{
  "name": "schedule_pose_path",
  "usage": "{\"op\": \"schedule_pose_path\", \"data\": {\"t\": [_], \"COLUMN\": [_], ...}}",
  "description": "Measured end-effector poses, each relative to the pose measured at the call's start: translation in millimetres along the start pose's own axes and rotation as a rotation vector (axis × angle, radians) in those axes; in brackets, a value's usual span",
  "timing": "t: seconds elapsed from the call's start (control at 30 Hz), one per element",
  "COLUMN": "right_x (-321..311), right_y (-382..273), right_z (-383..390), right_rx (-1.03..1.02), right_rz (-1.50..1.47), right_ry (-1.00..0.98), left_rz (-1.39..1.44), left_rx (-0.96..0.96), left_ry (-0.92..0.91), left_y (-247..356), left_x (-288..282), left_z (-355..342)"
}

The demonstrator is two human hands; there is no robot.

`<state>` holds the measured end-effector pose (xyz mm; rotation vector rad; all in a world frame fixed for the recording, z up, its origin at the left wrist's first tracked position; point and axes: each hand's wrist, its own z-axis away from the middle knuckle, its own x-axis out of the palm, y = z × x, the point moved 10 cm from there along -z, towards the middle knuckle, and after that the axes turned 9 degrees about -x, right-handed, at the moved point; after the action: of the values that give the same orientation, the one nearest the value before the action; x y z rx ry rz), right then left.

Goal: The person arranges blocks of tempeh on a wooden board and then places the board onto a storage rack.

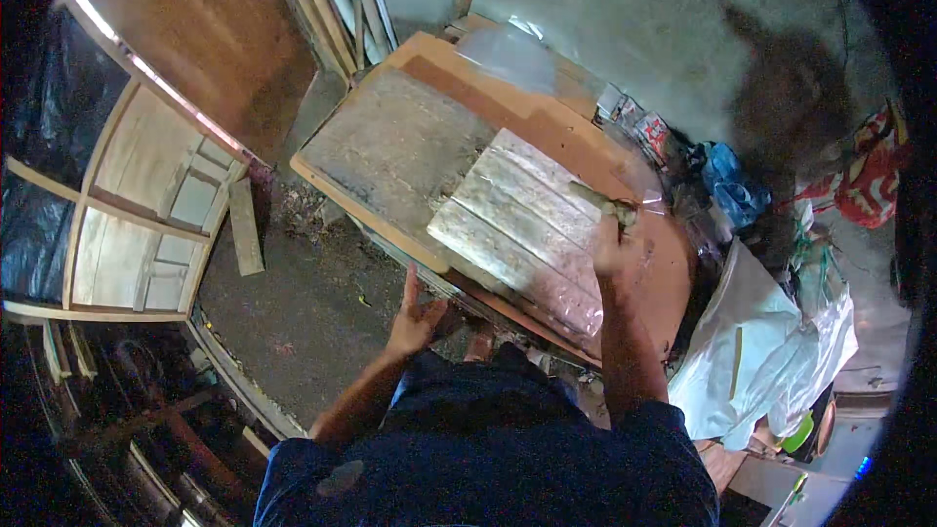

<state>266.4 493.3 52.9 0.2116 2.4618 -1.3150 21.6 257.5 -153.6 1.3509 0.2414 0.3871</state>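
Two hands are well apart from each other, and the pale panel [517, 229] lies between them, a little farther from the body than the left hand [415, 320]. This panel has several straight grooves, and its long axis goes along them, from the far left side to the near right side, so it is oblique to the person. It rests flat on the orange counter [667, 268], and its left end seems to cover some part of the grey board [390, 127]. The right hand [613, 252] is clearly the nearer one: it is at the right end of the panel, with bent fingers beside a small brownish thing [623, 212]. Because of blur, I cannot tell whether this hand grips that thing, the panel edge, or neither. The left hand has its fingers spread, holds nothing visible, and is at the near edge of the counter, below the panel's left corner
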Motion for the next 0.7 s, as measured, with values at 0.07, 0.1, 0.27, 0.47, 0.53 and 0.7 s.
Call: {"op": "schedule_pose_path", "data": {"t": [0.07,0.1,0.27,0.47,0.53,0.7], "right_x": [-5,-16,-43,-68,-68,-88], "right_y": [-6,-6,-21,21,40,45], "right_z": [2,5,19,36,43,57], "right_rx": [-0.006,-0.032,-0.147,-0.211,-0.020,0.093], "right_rz": [0.195,0.163,0.251,0.213,0.104,0.019], "right_ry": [-0.073,-0.002,0.091,0.126,0.084,0.155], "left_rz": [0.084,0.105,-0.080,0.053,0.057,-0.177], "left_rx": [-0.039,-0.057,0.021,-0.016,-0.031,0.044], "left_ry": [-0.029,-0.044,0.036,-0.018,0.000,0.047], "left_y": [3,7,13,21,14,29], "left_x": [6,11,12,30,28,32], "left_z": [0,1,6,3,0,1]}}
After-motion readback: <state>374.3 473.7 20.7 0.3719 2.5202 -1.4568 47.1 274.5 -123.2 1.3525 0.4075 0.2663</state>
